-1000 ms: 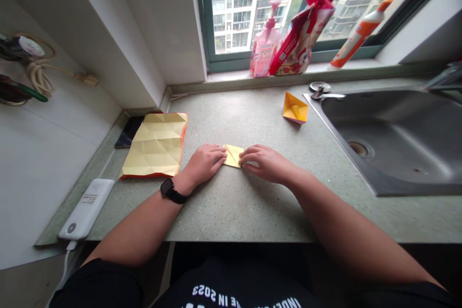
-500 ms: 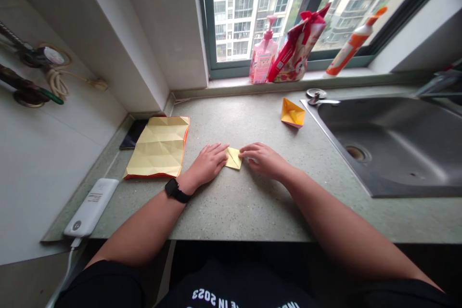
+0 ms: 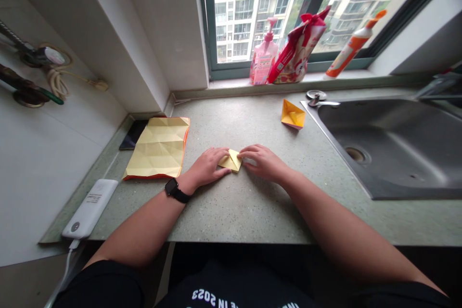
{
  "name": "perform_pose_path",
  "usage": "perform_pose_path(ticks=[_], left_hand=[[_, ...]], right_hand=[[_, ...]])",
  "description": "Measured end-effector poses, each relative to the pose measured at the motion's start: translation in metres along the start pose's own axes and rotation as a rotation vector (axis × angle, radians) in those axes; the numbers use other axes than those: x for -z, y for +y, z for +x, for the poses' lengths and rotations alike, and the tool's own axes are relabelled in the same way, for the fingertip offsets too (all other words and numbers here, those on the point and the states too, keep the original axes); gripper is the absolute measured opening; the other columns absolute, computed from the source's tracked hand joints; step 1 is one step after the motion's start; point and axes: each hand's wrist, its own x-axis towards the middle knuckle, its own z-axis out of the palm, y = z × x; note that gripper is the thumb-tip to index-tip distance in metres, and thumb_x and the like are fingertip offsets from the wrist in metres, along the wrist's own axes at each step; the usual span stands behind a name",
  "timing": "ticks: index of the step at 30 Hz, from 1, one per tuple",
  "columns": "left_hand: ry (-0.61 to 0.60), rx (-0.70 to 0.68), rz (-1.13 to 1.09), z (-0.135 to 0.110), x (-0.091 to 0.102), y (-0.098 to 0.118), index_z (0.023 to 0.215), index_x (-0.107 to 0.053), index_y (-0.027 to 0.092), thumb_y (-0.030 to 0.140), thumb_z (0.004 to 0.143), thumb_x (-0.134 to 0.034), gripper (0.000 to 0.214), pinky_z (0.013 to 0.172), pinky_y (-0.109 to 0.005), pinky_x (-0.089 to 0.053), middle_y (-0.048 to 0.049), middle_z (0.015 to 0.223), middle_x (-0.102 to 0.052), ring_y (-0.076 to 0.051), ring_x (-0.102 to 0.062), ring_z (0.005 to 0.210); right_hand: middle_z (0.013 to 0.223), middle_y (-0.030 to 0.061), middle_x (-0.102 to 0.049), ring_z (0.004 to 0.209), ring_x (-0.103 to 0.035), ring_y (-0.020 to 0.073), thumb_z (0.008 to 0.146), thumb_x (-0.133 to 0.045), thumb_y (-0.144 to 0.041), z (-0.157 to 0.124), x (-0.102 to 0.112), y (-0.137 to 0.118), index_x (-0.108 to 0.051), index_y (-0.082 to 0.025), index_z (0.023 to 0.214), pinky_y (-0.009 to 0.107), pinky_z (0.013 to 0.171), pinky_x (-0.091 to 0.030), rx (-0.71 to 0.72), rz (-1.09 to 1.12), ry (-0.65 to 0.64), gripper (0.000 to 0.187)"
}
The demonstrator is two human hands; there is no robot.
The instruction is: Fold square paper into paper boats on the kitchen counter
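A small folded piece of yellow paper (image 3: 231, 161) lies on the counter between my hands, with a slanting crease or flap edge across its top. My left hand (image 3: 209, 166) grips its left side, the thumb along the near edge and the fingers over the far edge. At the right corner, my right hand (image 3: 263, 161) pinches the paper with its fingertips; the thumb is partly hidden beneath the fingers. To the left lies a larger creased yellow sheet (image 3: 159, 147) with orange-red edges. An orange folded paper shape (image 3: 292, 114) stands farther back on the right.
A stainless sink (image 3: 397, 144) is set into the counter (image 3: 238, 211) on the right. A dark phone (image 3: 133, 135) sits partly under the creased sheet. A white power bank (image 3: 90, 208) with a cable lies at the left. A pump bottle (image 3: 263, 61) stands on the windowsill.
My left thumb has moved down to the paper's near edge and the fingers have spread from it, showing more of the paper's left side. My right hand stays at the right corner.
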Motion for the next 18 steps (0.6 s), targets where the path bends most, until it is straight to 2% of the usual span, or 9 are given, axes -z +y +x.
perform_pose_path(ticks=[3,8,14,18], left_hand=[[0.034,-0.014,-0.046,0.0001,0.0022,-0.0001,0.122,-0.070,0.023,0.030,0.098,-0.078,0.025,0.119,-0.051,-0.053,-0.0130,0.149,-0.068,-0.031,-0.066,0.137],[0.088,0.008,-0.145,0.0010,0.0056,-0.0012,0.114,-0.071,0.024,0.029,0.099,-0.077,0.017,0.110,-0.044,-0.058,-0.0098,0.139,-0.073,-0.027,-0.071,0.127],[0.168,0.023,-0.228,0.0041,0.0057,-0.0039,0.112,-0.071,0.023,0.027,0.099,-0.076,0.014,0.110,-0.044,-0.057,-0.0092,0.128,-0.076,-0.026,-0.072,0.122],[0.227,0.038,-0.256,0.0051,0.0064,-0.0028,0.111,-0.071,0.022,0.028,0.099,-0.075,0.014,0.108,-0.044,-0.058,-0.0084,0.122,-0.078,-0.025,-0.073,0.117]], right_hand=[[0.123,0.0087,-0.080,0.112,-0.073,0.0279,0.092,-0.076,-0.018,-0.0006,-0.0024,-0.0013,-0.081,-0.028,0.119,0.049,0.102,-0.058,-0.005,0.018,0.004,0.029],[0.120,0.0088,-0.080,0.109,-0.073,0.0268,0.096,-0.076,-0.022,0.0003,-0.0068,-0.0017,-0.081,-0.028,0.121,0.046,0.100,-0.058,-0.018,0.032,0.029,0.026],[0.110,0.0090,-0.080,0.098,-0.074,0.0250,0.096,-0.068,-0.015,0.0042,-0.0094,-0.0032,-0.085,-0.025,0.113,0.039,0.090,-0.059,-0.135,0.035,0.092,0.026],[0.105,0.0069,-0.079,0.089,-0.074,0.0217,0.098,-0.064,-0.016,0.0056,-0.0071,-0.0081,-0.085,-0.026,0.105,0.034,0.081,-0.058,-0.193,0.086,0.209,0.025]])
